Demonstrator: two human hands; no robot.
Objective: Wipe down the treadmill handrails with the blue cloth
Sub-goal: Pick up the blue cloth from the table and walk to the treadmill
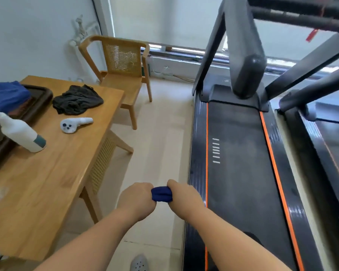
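two hands [137, 200] [184, 198] — bunched blue cloth [161, 194], gripped

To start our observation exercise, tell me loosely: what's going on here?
A person stands beside the treadmill, gripping a bunched blue cloth with the left hand and right hand curled round its ends. The cloth does not touch the handrail yet. A dark cloth and a white controller lie on the wooden table.
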